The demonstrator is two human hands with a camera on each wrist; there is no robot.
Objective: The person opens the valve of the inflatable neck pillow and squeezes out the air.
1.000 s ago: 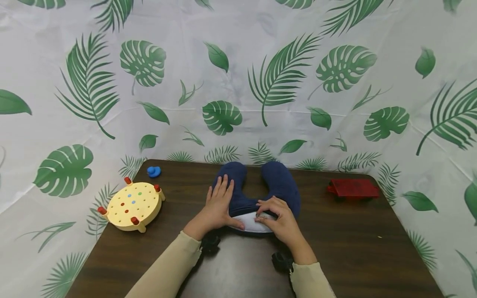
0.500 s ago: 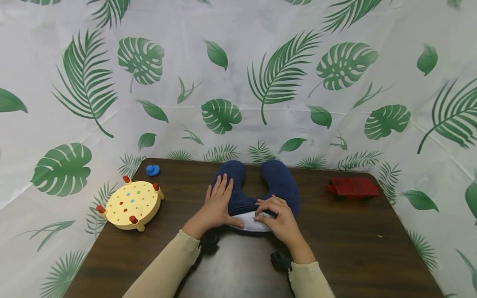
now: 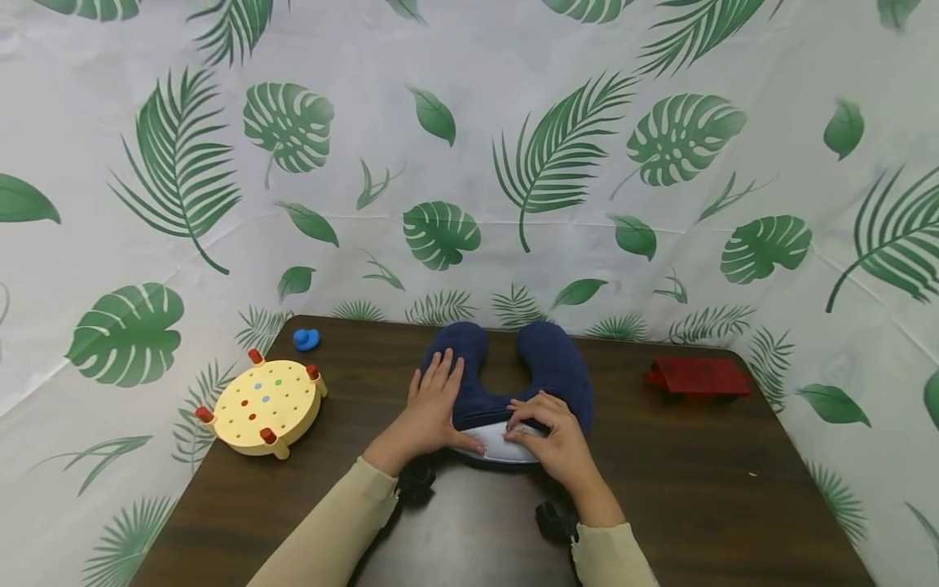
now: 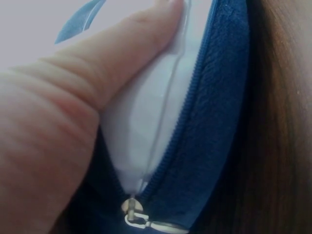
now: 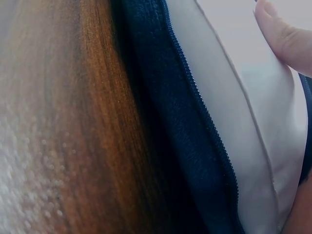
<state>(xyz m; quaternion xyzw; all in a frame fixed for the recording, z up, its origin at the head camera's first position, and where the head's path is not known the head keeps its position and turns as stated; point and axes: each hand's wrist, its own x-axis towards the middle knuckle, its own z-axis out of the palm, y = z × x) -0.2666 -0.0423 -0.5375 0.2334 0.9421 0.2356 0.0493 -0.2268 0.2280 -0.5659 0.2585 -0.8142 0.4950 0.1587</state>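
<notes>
A navy U-shaped neck pillow (image 3: 559, 367) lies on the table, its curved end toward me. Its zipper (image 4: 191, 92) is undone, baring a smooth white inner lining (image 3: 491, 440). My left hand (image 3: 429, 408) lies with fingers spread over the pillow's left arm, and its thumb (image 4: 131, 41) presses on the lining. A metal zipper pull (image 4: 134, 214) sits at one end of the opening. My right hand (image 3: 553, 436) bends thumb and fingers together at the lining, pinching a small greyish piece there, mostly hidden. In the right wrist view its thumb (image 5: 287, 41) touches the lining.
A yellow round pegboard toy (image 3: 267, 408) with red-tipped legs stands at the left, a blue toy duck (image 3: 306, 339) behind it. At the right back is a red toy wagon (image 3: 698, 377). A leaf-print sheet (image 3: 352, 269) hangs behind the dark wooden table (image 3: 697, 505).
The head view has shifted slightly. Both hands stay in place on the neck pillow, with only a slight movement of the right fingers.
</notes>
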